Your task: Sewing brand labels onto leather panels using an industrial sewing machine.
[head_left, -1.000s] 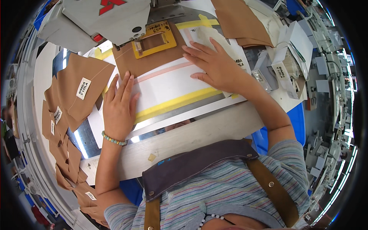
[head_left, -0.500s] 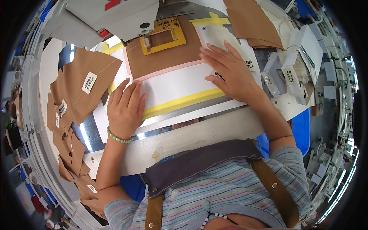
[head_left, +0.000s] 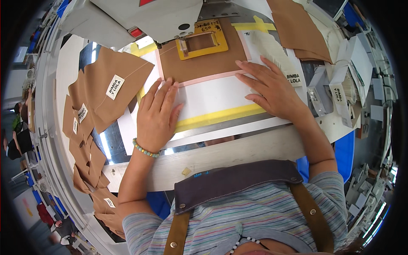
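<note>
A cluttered room [head_left: 367,187] surrounds the pale tabletop [head_left: 238,151], a white machine [head_left: 168,17] toward its far edge, overlapping brown pieces [head_left: 125,63] along its left edge. A white sheet [head_left: 212,95] bears a brown panel [head_left: 204,70]. Between panel and front edge, the left hand [head_left: 157,114] lies spread, fingertips at the panel's near left corner; the right hand [head_left: 276,93], likewise spread, reaches its near right corner. A yellow frame [head_left: 206,53] lies on the panel.

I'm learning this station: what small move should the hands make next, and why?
Probably ease the left hand and right hand back from the brown panel: its near edge follows the pink strip and the yellow frame sits over the panel.
</note>
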The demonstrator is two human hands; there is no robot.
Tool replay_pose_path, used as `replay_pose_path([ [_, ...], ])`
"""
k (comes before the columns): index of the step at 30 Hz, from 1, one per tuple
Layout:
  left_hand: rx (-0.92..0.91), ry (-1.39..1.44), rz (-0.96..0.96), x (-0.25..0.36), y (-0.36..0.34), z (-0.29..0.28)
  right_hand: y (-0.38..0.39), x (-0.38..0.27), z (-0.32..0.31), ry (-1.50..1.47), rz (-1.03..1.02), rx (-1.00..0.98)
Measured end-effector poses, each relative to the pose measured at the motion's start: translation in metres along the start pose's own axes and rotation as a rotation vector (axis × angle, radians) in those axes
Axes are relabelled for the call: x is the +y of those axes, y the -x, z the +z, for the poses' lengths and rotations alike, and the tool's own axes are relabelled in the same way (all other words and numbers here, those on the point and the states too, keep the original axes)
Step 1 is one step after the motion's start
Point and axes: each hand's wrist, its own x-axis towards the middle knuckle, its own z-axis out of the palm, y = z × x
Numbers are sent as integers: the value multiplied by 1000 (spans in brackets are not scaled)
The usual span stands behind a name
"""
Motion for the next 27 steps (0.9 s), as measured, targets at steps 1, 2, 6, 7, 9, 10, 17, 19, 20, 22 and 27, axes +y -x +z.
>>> replay_pose_path([
  [1,-7,-10,-15,0,0,0,0,0,0,-5,0,2],
  [2,-7,-16,-38,1,0,0,0,0,0,-5,4,-3],
  [6,15,-33,-28,1,2,-2,1,3,1,-8,-9,18],
  [7,1,-28,-16,0,2,-2,2,3,3,-9,-34,51],
  [9,18,-32,-21,-1,2,-2,1,3,6,-13,-16,53],
  [10,17,-27,-32,0,2,-1,1,3,7,-16,-23,80],
  [17,11,-2,8,-5,1,-1,1,15,-19,0,7,212],
  [19,-1,-27,20,-7,1,1,19,25,-54,-5,147,493],
  [20,-17,-42,23,-8,2,2,30,26,-70,-51,257,527],
  [22,-28,-55,24,-9,4,3,51,26,-97,-38,256,491],
  [27,-24,-105,22,-9,5,3,82,-5,-87,-186,382,26],
])
